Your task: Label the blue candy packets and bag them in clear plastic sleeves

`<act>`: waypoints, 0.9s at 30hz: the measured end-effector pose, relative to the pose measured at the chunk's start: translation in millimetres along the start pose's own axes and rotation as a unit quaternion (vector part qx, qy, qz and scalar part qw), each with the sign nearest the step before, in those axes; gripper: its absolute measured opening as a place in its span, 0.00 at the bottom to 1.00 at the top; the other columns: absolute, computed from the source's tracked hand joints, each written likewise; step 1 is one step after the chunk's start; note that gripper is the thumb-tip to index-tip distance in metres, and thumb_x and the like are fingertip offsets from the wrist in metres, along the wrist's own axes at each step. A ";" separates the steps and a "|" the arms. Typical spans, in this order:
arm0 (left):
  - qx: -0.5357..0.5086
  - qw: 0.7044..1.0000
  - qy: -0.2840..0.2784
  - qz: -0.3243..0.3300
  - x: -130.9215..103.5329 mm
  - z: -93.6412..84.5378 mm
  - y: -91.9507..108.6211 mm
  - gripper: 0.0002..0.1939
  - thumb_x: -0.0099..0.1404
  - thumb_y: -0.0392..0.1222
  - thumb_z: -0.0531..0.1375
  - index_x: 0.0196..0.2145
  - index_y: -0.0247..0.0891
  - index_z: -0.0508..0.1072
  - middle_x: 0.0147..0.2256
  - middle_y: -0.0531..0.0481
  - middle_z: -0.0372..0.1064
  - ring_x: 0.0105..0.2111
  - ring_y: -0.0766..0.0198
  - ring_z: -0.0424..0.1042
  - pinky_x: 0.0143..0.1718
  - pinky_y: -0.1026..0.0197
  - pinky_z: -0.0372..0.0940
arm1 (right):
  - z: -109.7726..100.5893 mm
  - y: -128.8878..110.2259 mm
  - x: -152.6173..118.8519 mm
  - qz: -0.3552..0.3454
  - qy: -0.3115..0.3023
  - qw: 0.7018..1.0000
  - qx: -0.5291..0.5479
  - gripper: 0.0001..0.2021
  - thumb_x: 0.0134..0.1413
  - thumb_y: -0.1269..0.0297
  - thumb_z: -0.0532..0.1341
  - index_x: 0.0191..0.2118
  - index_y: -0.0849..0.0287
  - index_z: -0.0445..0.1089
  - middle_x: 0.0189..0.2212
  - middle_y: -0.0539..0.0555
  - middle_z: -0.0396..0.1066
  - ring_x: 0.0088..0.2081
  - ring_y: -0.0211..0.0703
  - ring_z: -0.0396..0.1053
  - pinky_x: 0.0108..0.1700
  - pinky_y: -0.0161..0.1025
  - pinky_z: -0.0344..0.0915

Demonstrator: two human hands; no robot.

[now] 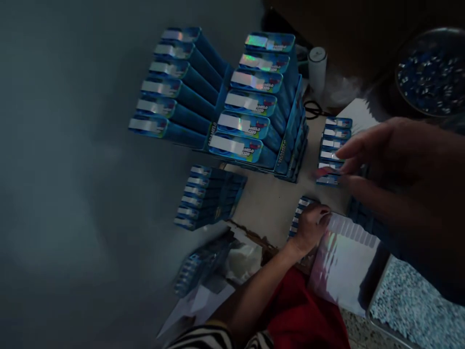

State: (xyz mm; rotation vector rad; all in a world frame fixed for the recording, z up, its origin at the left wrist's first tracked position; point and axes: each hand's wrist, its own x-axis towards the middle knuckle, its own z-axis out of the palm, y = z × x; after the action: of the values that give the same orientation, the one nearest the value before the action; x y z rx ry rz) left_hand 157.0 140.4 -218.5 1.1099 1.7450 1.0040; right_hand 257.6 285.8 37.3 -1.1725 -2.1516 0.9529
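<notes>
My left hand (308, 224) reaches in from the bottom, fingers curled at the upper corner of a shiny whitish sheet (339, 261) with a ridged-looking strip along its top. A row of small blue packs (298, 213) shows partly behind that hand. Close to the camera on the right, my dark right hand (395, 174) has thumb and fingers brought together on a small reddish strip (327, 171), blurred. Just beyond those fingertips stands a row of blue packs with whitish labels (330, 133), partly covered by the hand.
Tall stacked blue display boxes (254, 126) of labelled packs stand in the middle, with a smaller box (207, 194) below. Scissors (313, 109) and a white cylinder (317, 72) lie behind. A bowl of blue-wrapped pieces (432, 72) is upper right; a tray of pale bits (417, 295) lower right.
</notes>
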 end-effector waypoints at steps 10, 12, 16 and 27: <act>-0.430 0.900 0.032 -0.064 33.6 -45.6 119.0 0.22 0.64 0.55 0.74 0.49 0.41 0.80 0.47 0.44 0.83 0.48 0.57 0.83 0.56 0.54 0.75 | -24.1 -10.7 37.4 0.120 0.064 0.948 0.289 0.13 0.52 0.78 0.71 0.40 0.52 0.78 0.28 0.41 0.80 0.32 0.38 0.78 0.42 0.39 0.78; -0.493 0.869 0.008 -0.034 44.1 -53.3 146.6 0.27 0.63 0.59 0.74 0.52 0.42 0.80 0.51 0.43 0.82 0.50 0.56 0.82 0.57 0.52 0.76 | -34.4 -12.0 33.3 0.115 0.062 0.947 0.294 0.13 0.53 0.74 0.73 0.43 0.52 0.79 0.30 0.43 0.80 0.34 0.39 0.79 0.44 0.42 0.78; -0.551 0.832 -0.056 -0.034 57.8 -63.7 184.8 0.37 0.62 0.75 0.66 0.51 0.38 0.81 0.52 0.39 0.82 0.54 0.49 0.82 0.56 0.49 0.77 | -54.4 -17.4 12.0 0.106 0.067 0.954 0.271 0.17 0.52 0.62 0.77 0.47 0.51 0.77 0.35 0.47 0.81 0.39 0.46 0.80 0.49 0.49 0.79; -0.506 0.858 -0.059 -0.065 45.7 -55.7 208.8 0.23 0.56 0.59 0.77 0.37 0.38 0.81 0.37 0.46 0.83 0.35 0.62 0.83 0.40 0.59 0.79 | -74.2 -20.6 -43.8 0.141 0.117 0.953 0.243 0.15 0.55 0.57 0.73 0.48 0.51 0.76 0.36 0.51 0.79 0.38 0.44 0.78 0.43 0.44 0.76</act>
State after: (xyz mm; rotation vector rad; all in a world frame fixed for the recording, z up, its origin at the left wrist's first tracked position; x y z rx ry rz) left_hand 152.6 233.9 -18.4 0.3409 0.9066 1.4587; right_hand 321.3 265.2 95.3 -1.2758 -1.4709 1.2989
